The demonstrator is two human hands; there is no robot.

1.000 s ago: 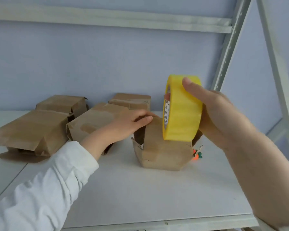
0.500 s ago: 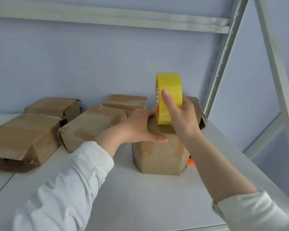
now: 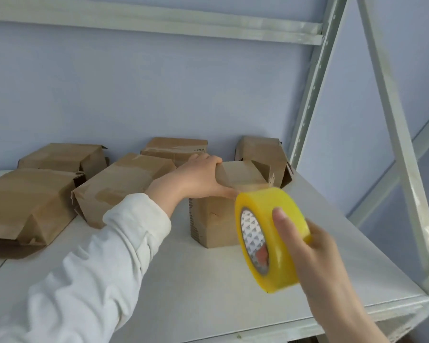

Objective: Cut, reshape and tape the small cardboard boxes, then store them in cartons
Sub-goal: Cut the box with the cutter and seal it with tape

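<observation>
Head view, near to far.

Right hand (image 3: 317, 258): fingers curled round a yellow tape roll (image 3: 280, 219), held tilted just in front of the small box.

Shelf (image 3: 174, 288): white board carrying every item.

Small box (image 3: 216, 224): upright, top flaps folded down. A clear strip seems to run from its top to the roll.

Left hand (image 3: 196, 179): gripping the box's top edge, thumb along the front, pinning the flaps.

Step, by judgement: taping the top seam. The next move calls for drawing the strip down the front face, pressing it flat, then severing it.

Other boxes (image 3: 119, 186): five, behind and to the left, some gaping; contents hidden.

Storage carton: none in view.
</observation>
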